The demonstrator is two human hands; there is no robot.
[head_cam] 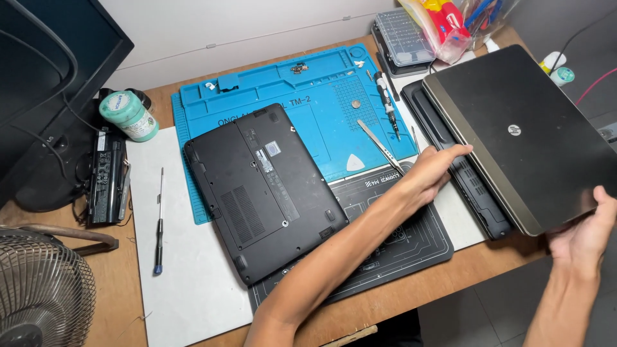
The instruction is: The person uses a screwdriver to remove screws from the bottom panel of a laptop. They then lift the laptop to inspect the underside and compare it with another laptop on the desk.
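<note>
The right hand [588, 234] cups the near right corner of a closed brown-and-silver laptop [527, 132], fingers wrapped under its edge, while the left hand [432, 172] presses flat against the laptop's left edge with fingers curled on the rim. Both hands are clamped on it, and it sits tilted at the right end of the wooden bench [122, 289], partly overhanging the bench's near right corner and lying over a black keyboard base [459, 173].

It looks rigid and fairly heavy, with a smooth lid that could slide in the palm, so a hold at two opposite edges, thumbs on top, seems the safest; the hinge side and the screen inside are the fragile parts.

Left of the forearm, a second black laptop [263, 189] lies bottom-up across a grey work mat [411, 244] and a blue silicone repair mat [302, 96]. A slim screwdriver [159, 222] rests on the white sheet [186, 283] nearer the bench's left side.

Farther back, tweezers [380, 146], a precision driver [389, 103] and a white pick [355, 162] lie on the blue mat. A screw case [402, 32] stands at the far edge.
</note>
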